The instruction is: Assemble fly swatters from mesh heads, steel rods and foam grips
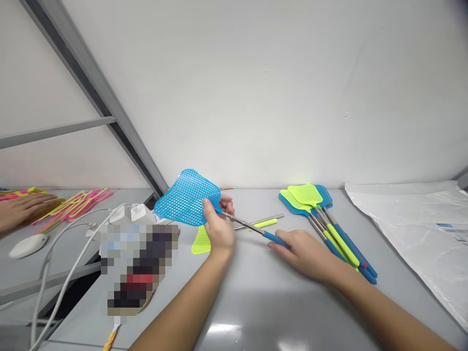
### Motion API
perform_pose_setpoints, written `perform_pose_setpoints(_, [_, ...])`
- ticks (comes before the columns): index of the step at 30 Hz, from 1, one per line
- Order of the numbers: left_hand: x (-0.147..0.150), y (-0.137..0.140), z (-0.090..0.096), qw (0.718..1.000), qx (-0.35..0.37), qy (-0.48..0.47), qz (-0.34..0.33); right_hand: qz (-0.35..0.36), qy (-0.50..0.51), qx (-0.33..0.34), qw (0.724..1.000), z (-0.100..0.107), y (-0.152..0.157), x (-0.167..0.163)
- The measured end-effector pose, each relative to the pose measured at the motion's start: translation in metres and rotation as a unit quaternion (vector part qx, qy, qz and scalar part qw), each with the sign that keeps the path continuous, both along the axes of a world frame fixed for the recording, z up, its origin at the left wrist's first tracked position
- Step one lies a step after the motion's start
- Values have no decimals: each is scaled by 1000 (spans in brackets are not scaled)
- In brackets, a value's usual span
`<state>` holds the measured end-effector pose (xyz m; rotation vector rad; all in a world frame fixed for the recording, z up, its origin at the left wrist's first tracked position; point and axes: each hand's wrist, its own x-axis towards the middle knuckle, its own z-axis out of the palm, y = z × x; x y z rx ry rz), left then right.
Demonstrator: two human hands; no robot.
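A blue fly swatter [186, 197] with a perforated head is held in the air by both hands. My left hand [218, 229] is closed at its neck, with the thumb on the lower edge of the head. My right hand [302, 251] is wrapped round the blue grip at the other end of the metal telescopic rod. Beneath the left hand, a yellow-green swatter head [201, 242] lies on the table, partly covered. Behind the rod lie a metal tube [276, 217] and a yellow-green handle [266, 223].
Several blue and yellow-green swatters [305, 195] lie piled at right, beside a white plastic bag [409, 219]. At left are another person's hand [25, 210], pink and yellow strips [78, 207], a white mouse [28, 245], cables [65, 285], plugs [141, 213] and a pixelated object [146, 265].
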<state>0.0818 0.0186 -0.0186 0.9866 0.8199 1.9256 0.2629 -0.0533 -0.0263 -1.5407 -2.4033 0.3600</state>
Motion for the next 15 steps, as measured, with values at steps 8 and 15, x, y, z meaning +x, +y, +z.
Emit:
perform_pose_setpoints(8, [5, -3, -9, 1000, -14, 7, -27, 9, 50, -24, 998, 3, -9, -10])
perform_pose_setpoints(15, [16, -12, -21, 996, -48, 51, -56, 3, 106, -53, 993, 4, -11, -16])
